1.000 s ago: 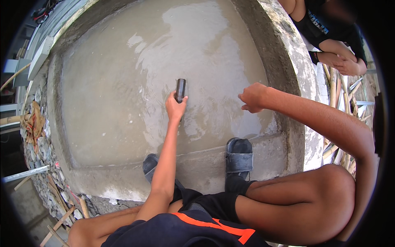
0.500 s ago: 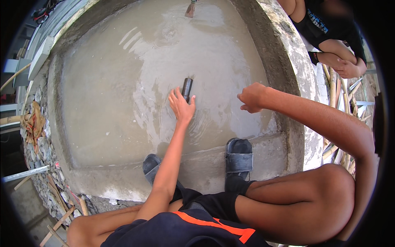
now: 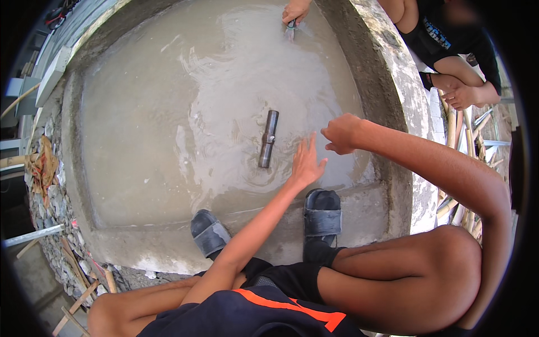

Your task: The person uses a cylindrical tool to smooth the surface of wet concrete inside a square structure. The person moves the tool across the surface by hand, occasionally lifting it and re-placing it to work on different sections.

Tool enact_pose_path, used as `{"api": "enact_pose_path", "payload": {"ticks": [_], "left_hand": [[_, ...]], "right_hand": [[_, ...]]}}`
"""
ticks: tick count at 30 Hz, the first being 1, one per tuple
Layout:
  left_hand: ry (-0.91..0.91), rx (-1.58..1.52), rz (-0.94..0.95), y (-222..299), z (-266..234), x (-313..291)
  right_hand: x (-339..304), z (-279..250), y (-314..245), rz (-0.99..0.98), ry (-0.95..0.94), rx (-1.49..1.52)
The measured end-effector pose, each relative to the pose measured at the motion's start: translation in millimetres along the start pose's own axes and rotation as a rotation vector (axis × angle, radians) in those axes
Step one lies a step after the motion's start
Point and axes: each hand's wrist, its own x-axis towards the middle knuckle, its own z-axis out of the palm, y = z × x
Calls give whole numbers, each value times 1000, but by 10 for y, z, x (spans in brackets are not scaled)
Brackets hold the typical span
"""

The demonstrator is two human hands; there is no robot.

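A dark pipe (image 3: 268, 139) with a thicker collar about its middle lay loose in the murky water (image 3: 135, 140) of a shallow concrete basin (image 3: 359, 210), well inside its edges, its long side running roughly from the far edge toward the near one. The left hand (image 3: 306, 167) was released and held nothing; its fingers were spread over the water just right of the pipe, apart from it. The right hand (image 3: 341, 133) hung nearer the basin's right edge, loosely clenched, with nothing seen in it, though its inner side was hidden. As far as the view showed, the pipe was already down and let go, out of everyone's grip and fastened to nothing; ripples ringed it, so the water there was not yet settled. Whether anything remained to be done with it could not be told. At the far edge, a co-worker's hand (image 3: 297, 10) grasped a small tool (image 3: 290, 31) with a green handle, its lower end at the water, too blurred to name surely. Two dark sandals (image 3: 323, 216) stood at the near edge, feet in them. Beyond the right edge sat another person (image 3: 463, 95), arms resting together, near some bamboo poles (image 3: 452, 126).
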Motion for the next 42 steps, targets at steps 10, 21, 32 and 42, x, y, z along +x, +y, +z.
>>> {"api": "enact_pose_path", "payload": {"ticks": [10, 21, 32, 42], "left_hand": [[-237, -941, -502, -630, -335, 263], [-203, -838, -608, -631, -630, 355], [599, 262, -282, -688, -1102, 421], [288, 345, -455, -940, -1119, 317]], "right_hand": [[-33, 93, 59, 22, -10, 3], [-22, 103, 62, 11, -4, 12], [-53, 58, 28, 31, -7, 9], [-34, 90, 51, 16, -3, 11]]}}
